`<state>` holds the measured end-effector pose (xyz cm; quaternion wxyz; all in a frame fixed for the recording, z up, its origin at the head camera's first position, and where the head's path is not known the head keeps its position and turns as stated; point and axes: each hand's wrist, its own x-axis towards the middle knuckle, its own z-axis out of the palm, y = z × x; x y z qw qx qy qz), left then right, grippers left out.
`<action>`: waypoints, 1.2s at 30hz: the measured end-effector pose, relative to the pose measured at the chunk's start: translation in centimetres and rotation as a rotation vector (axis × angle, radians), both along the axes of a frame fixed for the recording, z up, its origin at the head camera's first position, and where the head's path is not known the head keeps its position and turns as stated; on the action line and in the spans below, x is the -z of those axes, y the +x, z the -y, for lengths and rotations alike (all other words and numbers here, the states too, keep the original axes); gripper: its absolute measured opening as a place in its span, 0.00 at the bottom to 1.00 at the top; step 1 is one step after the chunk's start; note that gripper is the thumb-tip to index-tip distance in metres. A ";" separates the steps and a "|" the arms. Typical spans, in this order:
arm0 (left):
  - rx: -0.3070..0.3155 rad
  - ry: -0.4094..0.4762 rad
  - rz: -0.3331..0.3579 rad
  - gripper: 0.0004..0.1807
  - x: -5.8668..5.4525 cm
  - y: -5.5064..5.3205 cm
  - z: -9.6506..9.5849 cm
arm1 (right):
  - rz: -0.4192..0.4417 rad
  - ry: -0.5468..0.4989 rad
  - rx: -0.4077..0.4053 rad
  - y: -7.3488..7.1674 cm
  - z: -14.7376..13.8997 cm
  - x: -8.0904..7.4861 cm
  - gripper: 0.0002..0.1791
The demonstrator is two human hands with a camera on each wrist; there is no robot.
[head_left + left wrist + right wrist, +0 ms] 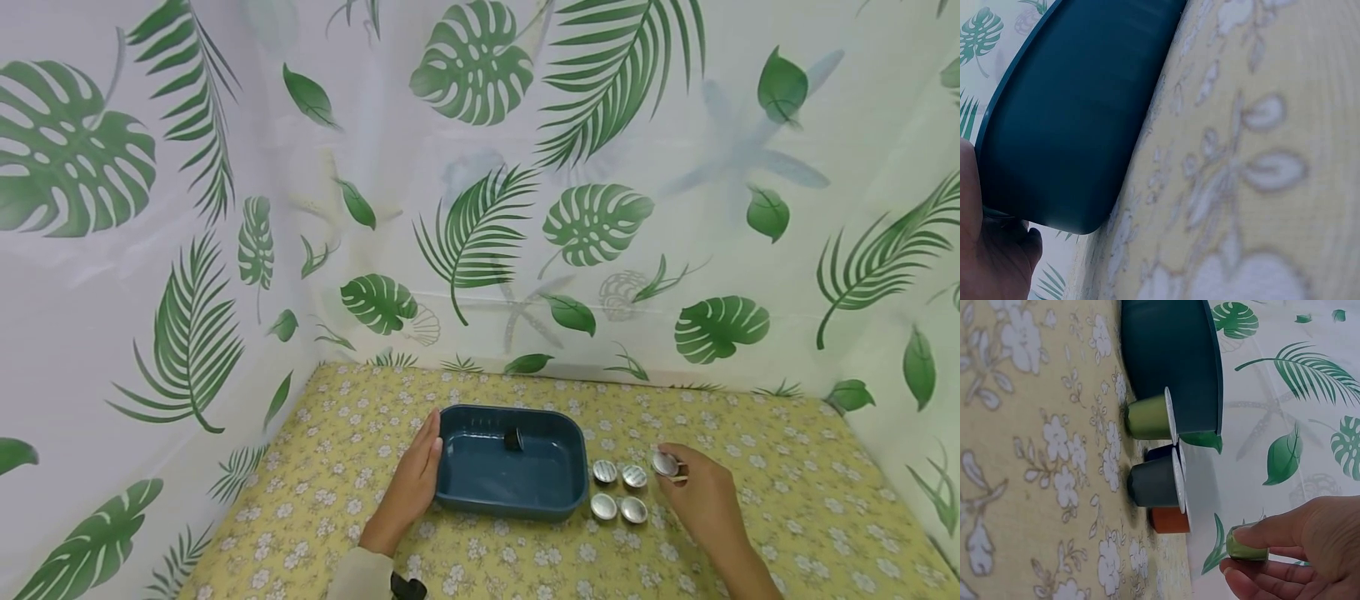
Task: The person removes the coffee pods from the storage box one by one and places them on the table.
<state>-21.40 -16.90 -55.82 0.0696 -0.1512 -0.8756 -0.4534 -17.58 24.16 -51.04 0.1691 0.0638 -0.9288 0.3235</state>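
Note:
A dark blue rectangular basin (pixel 510 479) stands on the table, with one dark coffee capsule (pixel 513 439) lying on its side inside. My left hand (pixel 414 468) rests along the basin's left wall, fingers extended. To the basin's right, my right hand (pixel 705 496) pinches a green coffee capsule (pixel 1247 545) between thumb and fingers, its silver lid facing up. Between basin and hand, several capsules stand lid up in a two-by-two block: a green capsule (pixel 1149 419), a grey capsule (pixel 1155 485), an orange capsule (pixel 1170 520) and a dark blue capsule (pixel 1159 452), mostly hidden.
A yellow floral cloth (pixel 300 517) covers the table. White sheeting with green leaf prints (pixel 480 242) hangs behind the table and along its sides.

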 end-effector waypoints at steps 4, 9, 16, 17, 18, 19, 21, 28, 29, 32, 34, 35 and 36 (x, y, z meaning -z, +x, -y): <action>0.006 0.003 0.004 0.30 0.0 0.1 0.1 | 0.025 -0.004 -0.005 -0.3 -0.3 0.4 0.24; 0.011 0.008 0.016 0.30 0.0 0.2 0.1 | 0.071 -0.011 -0.005 -0.3 -0.8 1.1 0.24; 0.006 0.005 0.012 0.30 -0.1 0.1 0.1 | 0.091 -0.016 0.000 -0.7 -0.8 1.3 0.24; 0.004 0.006 0.014 0.30 -0.1 0.1 0.1 | 0.091 -0.013 0.000 -0.8 -0.8 1.2 0.24; 0.004 0.007 0.011 0.30 -0.1 0.1 0.1 | 0.095 -0.009 -0.002 -0.8 -0.8 1.2 0.24; 0.004 0.008 0.010 0.30 -0.1 0.1 0.1 | 0.100 -0.006 -0.004 -0.9 -0.8 1.2 0.24; 0.003 0.010 0.011 0.30 -0.1 0.1 0.0 | 0.112 0.000 -0.007 -1.0 -0.9 1.3 0.23; 0.010 0.019 0.022 0.30 -0.2 0.1 0.0 | 0.125 0.006 -0.027 -1.1 -1.3 1.8 0.22; 0.010 0.017 0.025 0.30 -0.3 0.1 0.0 | 0.126 0.009 -0.029 -1.1 -1.4 1.9 0.22; 0.008 0.005 0.028 0.30 -0.3 0.2 0.1 | 0.144 0.021 -0.028 -1.2 -1.5 2.1 0.22; 0.010 -0.002 0.026 0.29 -0.3 0.2 0.1 | 0.158 0.032 -0.027 -1.2 -1.6 2.3 0.22; 0.011 -0.004 0.025 0.29 -0.2 0.2 0.1 | 0.165 0.037 -0.027 -1.2 -1.6 2.4 0.23; 0.012 -0.005 0.024 0.29 -0.2 0.2 0.1 | 0.174 0.043 -0.027 -1.2 -1.7 2.5 0.22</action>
